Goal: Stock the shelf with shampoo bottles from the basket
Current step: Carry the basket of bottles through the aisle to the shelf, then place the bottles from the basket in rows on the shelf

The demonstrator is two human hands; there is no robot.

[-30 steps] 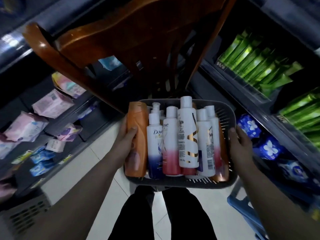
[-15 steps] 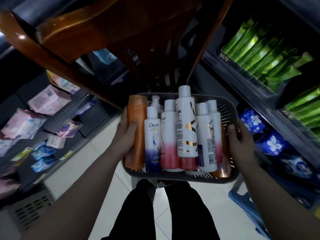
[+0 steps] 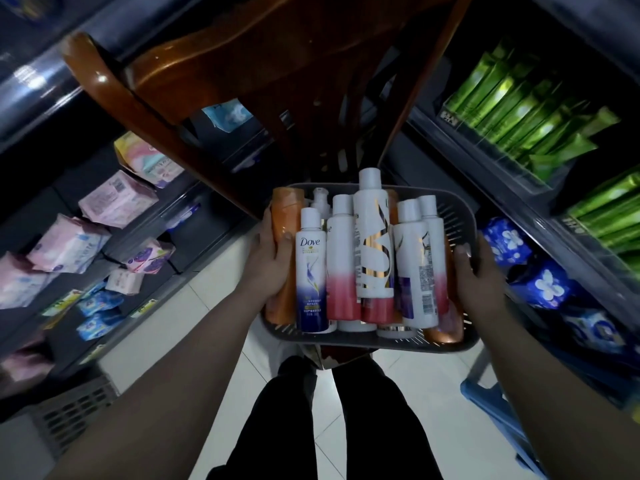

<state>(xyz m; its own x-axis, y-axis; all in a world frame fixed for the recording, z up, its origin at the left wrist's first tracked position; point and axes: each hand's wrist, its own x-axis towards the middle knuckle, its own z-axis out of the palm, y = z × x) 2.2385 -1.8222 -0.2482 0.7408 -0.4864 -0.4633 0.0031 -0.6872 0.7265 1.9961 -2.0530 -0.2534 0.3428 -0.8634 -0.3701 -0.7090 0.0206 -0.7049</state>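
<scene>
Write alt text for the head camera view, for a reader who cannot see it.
A person's left hand and right hand hold a grey basket of shampoo bottles by its sides in a shop aisle. A wooden chair is ahead; shelves of pink packets and green tubes flank it.

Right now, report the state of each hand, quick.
Left hand: closed on the left side of the basket, thumb on the orange bottle.
Right hand: closed on the basket's right rim.
</scene>
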